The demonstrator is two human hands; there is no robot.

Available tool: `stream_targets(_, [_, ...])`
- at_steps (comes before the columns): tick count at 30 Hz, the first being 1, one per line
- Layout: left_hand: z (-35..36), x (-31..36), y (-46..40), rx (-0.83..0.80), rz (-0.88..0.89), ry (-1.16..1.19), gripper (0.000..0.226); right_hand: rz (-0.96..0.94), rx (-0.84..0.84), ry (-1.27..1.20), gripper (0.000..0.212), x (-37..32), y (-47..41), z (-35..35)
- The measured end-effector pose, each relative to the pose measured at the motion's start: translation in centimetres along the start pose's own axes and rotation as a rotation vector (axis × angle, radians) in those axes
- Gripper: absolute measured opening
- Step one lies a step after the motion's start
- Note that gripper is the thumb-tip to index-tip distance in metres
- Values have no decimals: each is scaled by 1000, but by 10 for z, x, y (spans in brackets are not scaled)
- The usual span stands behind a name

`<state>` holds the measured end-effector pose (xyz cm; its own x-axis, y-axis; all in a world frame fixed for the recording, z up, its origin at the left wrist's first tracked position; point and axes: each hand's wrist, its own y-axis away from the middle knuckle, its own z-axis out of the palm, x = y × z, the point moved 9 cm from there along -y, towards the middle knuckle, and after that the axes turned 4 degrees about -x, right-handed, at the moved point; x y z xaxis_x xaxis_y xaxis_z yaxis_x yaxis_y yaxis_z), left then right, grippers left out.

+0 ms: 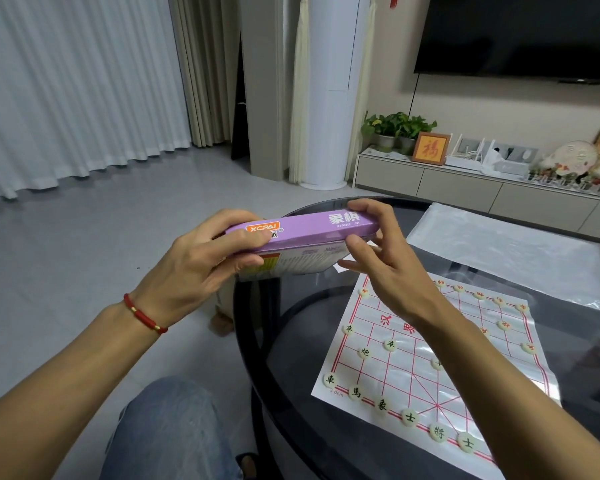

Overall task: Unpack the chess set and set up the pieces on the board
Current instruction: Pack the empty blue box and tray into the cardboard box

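I hold a flat purple chess box [305, 230] in the air, above the left rim of the round table. My left hand [205, 261] grips its left end, thumb on top and fingers beneath. My right hand [378, 251] pinches its right end between thumb and forefinger, the other fingers spread loosely. A white paper board with a red grid [416, 344] lies on the table below. Several pale round pieces stand on it, among them a row along the near edge [409, 417] and another along the far edge [478, 294].
The table is round dark glass with a black rim [246, 341]. A clear plastic sheet [513, 251] lies on its far side. My knee in blue jeans [174, 431] is at the lower left. A TV cabinet with plants [465, 181] stands behind.
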<state>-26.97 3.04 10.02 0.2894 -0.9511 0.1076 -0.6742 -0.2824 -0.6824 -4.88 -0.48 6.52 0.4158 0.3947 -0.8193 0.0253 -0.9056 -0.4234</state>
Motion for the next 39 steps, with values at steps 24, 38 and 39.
stream_targets(24, [-1, 7, -4, 168, 60, -216, 27, 12, 270, 156, 37, -1, -7, -13])
stream_targets(38, [0, 14, -1, 207, 17, -210, 24, 185, 444, -291, 36, 8, -4, 5])
stream_targets(39, [0, 15, -1, 212, 24, -206, 23, 188, 444, -303, 35, 8, -4, 4])
